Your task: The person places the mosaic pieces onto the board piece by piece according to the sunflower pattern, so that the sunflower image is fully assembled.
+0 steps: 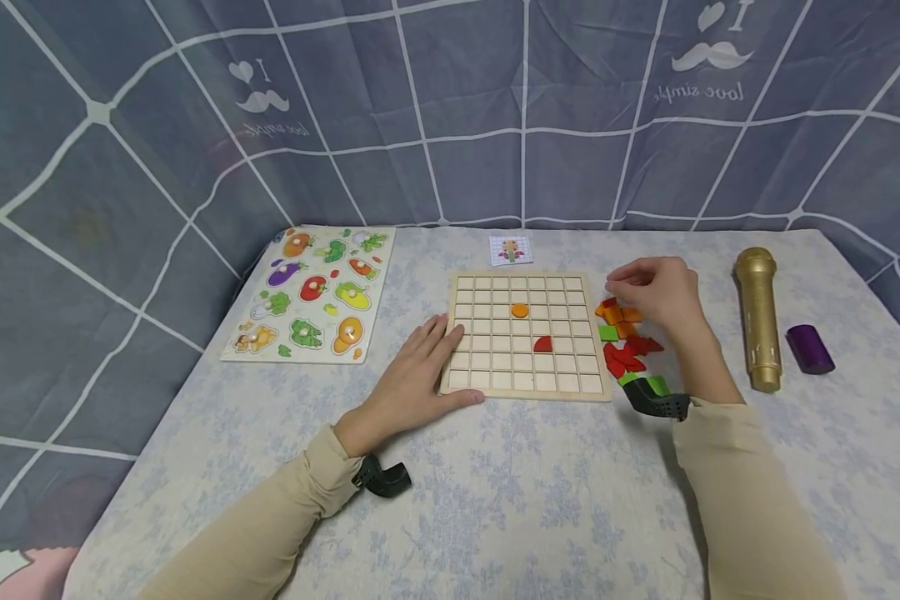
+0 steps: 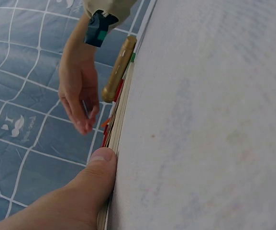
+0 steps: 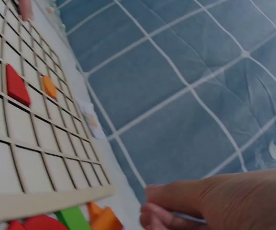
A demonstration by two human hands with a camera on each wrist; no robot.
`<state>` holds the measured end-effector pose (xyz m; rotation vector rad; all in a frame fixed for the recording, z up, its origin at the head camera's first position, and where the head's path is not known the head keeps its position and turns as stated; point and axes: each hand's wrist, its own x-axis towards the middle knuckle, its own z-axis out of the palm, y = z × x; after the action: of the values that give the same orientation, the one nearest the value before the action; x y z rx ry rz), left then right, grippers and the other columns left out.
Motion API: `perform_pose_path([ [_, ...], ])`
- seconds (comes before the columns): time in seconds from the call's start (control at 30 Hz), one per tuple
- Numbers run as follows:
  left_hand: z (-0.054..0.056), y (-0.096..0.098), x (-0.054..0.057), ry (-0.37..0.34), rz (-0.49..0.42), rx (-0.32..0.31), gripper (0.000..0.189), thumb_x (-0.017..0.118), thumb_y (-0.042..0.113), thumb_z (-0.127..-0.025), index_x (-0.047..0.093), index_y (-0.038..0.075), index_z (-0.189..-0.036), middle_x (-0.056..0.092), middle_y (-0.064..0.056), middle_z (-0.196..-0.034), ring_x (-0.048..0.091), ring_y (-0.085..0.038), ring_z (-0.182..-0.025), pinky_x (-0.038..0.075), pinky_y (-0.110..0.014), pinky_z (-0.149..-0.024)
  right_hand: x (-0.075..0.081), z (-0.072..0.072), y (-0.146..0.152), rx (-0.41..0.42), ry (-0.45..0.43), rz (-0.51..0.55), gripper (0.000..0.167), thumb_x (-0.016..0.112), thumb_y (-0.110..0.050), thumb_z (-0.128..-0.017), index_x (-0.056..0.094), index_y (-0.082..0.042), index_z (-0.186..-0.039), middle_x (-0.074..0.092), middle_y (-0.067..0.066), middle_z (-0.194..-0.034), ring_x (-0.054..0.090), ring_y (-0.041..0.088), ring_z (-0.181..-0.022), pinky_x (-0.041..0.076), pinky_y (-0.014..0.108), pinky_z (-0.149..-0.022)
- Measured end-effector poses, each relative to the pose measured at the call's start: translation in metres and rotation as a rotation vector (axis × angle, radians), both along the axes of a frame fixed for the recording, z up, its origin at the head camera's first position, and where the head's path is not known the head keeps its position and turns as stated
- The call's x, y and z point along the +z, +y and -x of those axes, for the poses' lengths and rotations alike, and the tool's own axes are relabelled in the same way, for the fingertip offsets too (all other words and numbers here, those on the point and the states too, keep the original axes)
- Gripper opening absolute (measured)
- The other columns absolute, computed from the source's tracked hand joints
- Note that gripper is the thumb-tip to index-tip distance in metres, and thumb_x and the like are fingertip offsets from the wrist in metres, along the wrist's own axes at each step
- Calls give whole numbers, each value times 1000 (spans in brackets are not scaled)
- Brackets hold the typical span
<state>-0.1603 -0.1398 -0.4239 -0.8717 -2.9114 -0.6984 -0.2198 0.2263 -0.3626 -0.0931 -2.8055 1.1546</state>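
Note:
A wooden grid board [image 1: 491, 385] lies on the table, with an orange round piece [image 1: 520, 310] and a red quarter-circle piece [image 1: 543, 344] in separate squares. My left hand [image 1: 412, 382] rests at the board's left side, its fingers on the edge and the thumb along the front corner. My right hand [image 1: 663, 292] hovers beside the board's right edge, above loose orange pieces [image 1: 621, 316]. Its fingers are loosely bent, and no piece shows between them in the right wrist view. Red pieces [image 1: 622, 358] and a green piece [image 1: 608, 333] lie close by.
Behind the board lies a small pattern card [image 1: 510, 250]. A vegetable puzzle board [image 1: 318, 292] is at the left. To the right are a gold microphone-shaped object [image 1: 759, 321] and a purple cylinder [image 1: 810, 349]. A grid-patterned curtain [image 1: 472, 108] borders the table's back.

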Motion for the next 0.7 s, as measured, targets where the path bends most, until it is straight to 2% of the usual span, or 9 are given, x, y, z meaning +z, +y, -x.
perform_pose_path([
  [0.13,0,0,0,-6,-2,1,103,75,58,-91,28,7,-167,19,-23,-174,14,-36,-164,16,-53,-133,3,1,17,14,-144,-27,38,76,-32,-97,76,2,-116,77,18,-101,59,27,-95,48,30,-68],
  [0.33,0,0,0,-18,4,8,103,74,60,-91,28,8,-168,18,-22,-174,13,-35,-164,15,-52,-133,2,3,23,94,-275,-46,45,86,-33,-90,74,2,-115,75,6,-89,60,24,-86,51,35,-71],
  [0.47,0,0,0,-16,9,11,104,74,60,-91,28,8,-168,18,-21,-174,13,-34,-164,15,-52,-134,-1,5,16,130,-309,-55,42,87,-28,-88,71,2,-113,70,6,-88,58,24,-80,52,33,-66],
  [0.7,-1,0,2,-1,14,5,104,74,60,-91,28,7,-167,19,-23,-174,13,-36,-164,15,-53,-133,-2,4,10,94,-299,-69,41,88,-25,-88,69,3,-111,67,10,-90,55,25,-81,49,33,-64],
])
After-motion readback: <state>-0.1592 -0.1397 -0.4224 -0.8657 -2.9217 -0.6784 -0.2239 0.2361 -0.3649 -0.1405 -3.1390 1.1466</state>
